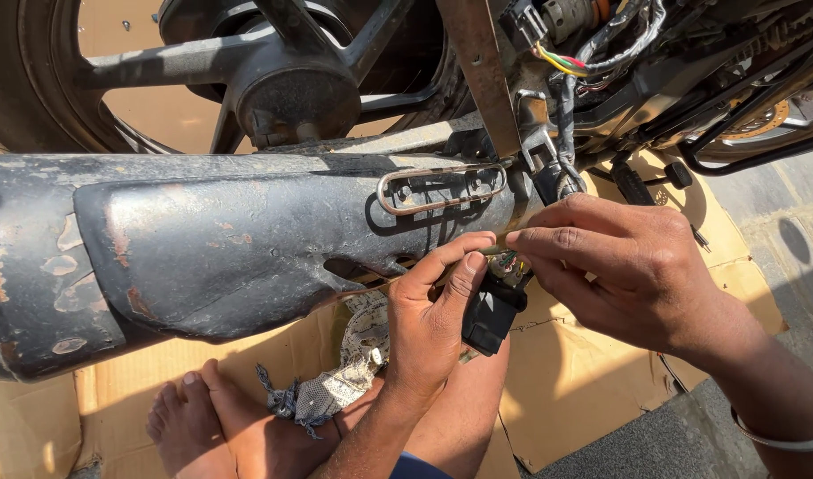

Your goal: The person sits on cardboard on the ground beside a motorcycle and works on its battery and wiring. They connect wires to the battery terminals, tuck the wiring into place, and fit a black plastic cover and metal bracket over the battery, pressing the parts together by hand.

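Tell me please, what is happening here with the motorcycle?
A person sits on cardboard beside a motorcycle's worn black exhaust muffler. The left hand holds a small black connector block, and the right hand pinches the coloured wires at its top. A rag lies on the person's leg.

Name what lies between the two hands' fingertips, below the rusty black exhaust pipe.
In the head view, a black plastic connector block with coloured wires, gripped by left hand and right hand.

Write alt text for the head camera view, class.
Left hand and right hand hold a black connector block with coloured wires beside a motorcycle's worn black exhaust. Cardboard and a rag lie beneath.
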